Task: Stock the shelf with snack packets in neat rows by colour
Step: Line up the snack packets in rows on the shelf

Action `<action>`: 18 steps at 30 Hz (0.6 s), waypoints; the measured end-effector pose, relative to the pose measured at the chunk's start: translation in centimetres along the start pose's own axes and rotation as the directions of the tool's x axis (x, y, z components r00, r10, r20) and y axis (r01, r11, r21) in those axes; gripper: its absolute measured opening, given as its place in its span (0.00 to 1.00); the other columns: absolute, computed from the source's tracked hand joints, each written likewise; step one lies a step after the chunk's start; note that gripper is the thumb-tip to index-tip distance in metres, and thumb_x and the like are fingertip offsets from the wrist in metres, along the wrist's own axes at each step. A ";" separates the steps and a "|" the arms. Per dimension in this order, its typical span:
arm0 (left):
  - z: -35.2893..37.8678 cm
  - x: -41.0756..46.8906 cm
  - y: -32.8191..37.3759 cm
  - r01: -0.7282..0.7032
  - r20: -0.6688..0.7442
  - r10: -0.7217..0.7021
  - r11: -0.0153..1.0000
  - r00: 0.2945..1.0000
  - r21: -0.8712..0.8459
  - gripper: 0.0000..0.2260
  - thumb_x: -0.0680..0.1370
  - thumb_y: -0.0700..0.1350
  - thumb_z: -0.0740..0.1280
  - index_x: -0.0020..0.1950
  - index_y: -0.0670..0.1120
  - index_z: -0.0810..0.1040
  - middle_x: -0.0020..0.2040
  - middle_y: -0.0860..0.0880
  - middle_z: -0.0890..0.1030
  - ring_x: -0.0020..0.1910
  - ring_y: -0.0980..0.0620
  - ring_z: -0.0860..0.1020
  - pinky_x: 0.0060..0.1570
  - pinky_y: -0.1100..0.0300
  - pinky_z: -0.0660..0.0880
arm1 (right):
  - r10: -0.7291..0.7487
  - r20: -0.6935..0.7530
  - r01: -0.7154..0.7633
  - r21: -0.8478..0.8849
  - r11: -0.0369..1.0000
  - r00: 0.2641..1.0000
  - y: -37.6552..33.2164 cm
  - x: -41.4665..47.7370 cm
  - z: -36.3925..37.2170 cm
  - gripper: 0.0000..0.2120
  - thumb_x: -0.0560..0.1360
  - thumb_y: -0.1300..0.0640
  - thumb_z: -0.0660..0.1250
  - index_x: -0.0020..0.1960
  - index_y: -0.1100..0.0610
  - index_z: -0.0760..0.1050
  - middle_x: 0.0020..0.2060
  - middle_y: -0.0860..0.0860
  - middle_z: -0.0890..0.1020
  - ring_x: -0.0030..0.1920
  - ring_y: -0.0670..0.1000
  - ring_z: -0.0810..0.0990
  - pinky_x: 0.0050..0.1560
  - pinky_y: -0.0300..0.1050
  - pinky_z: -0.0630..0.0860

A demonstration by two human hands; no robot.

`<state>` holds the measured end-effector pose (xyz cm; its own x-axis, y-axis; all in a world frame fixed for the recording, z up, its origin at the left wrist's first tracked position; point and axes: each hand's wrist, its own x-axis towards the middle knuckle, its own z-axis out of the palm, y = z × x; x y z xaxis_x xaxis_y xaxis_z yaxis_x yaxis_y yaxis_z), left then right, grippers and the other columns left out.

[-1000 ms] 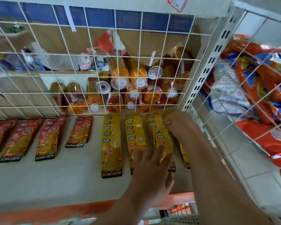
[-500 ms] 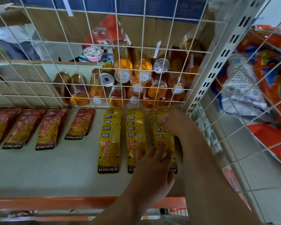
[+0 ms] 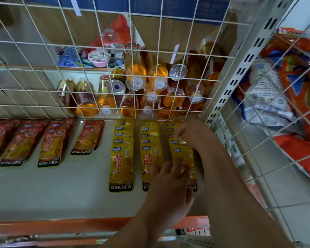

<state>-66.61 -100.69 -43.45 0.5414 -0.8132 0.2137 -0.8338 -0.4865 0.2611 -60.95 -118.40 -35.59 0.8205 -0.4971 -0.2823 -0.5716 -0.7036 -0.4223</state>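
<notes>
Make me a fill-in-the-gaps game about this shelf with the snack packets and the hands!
The red packets lie to the ___ of the yellow packets. The left hand and the right hand both touch packets coloured ___. Behind the wire grid, the little bowl is ___.
Missing words: left; yellow; pink.
</notes>
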 end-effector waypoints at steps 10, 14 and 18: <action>0.1 0.0 0.1 -0.016 0.006 0.016 1.000 1.000 -0.009 0.23 0.76 0.57 0.64 0.70 0.54 0.75 0.71 0.49 0.73 0.65 0.44 0.75 0.60 0.41 0.70 | 0.017 -0.091 -0.015 0.031 0.999 0.996 0.9 0.0 0.8 0.22 0.78 0.65 0.67 0.30 0.45 0.78 0.46 0.48 0.86 0.43 0.47 0.81 0.51 0.42 0.79; 0.1 0.2 0.1 -0.021 0.005 0.021 1.000 1.000 0.008 0.22 0.76 0.57 0.64 0.70 0.55 0.74 0.71 0.49 0.72 0.64 0.43 0.74 0.58 0.42 0.71 | 0.045 -0.083 -0.038 0.077 0.996 0.996 0.7 -0.2 0.7 0.21 0.77 0.67 0.67 0.32 0.46 0.80 0.47 0.49 0.86 0.46 0.48 0.82 0.51 0.43 0.79; 0.4 0.5 0.2 0.007 -0.006 -0.007 0.999 1.000 0.032 0.20 0.78 0.57 0.64 0.70 0.55 0.75 0.71 0.49 0.72 0.64 0.42 0.74 0.57 0.42 0.72 | 0.088 -0.082 -0.082 0.068 0.994 0.993 0.8 0.3 0.9 0.10 0.77 0.65 0.67 0.45 0.56 0.86 0.48 0.52 0.85 0.49 0.51 0.82 0.55 0.47 0.81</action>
<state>-66.59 -101.31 -43.66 0.5479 -0.8077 0.2178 -0.8329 -0.5024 0.2320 -61.19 -118.64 -36.82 0.7635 -0.5970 -0.2462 -0.6349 -0.6241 -0.4555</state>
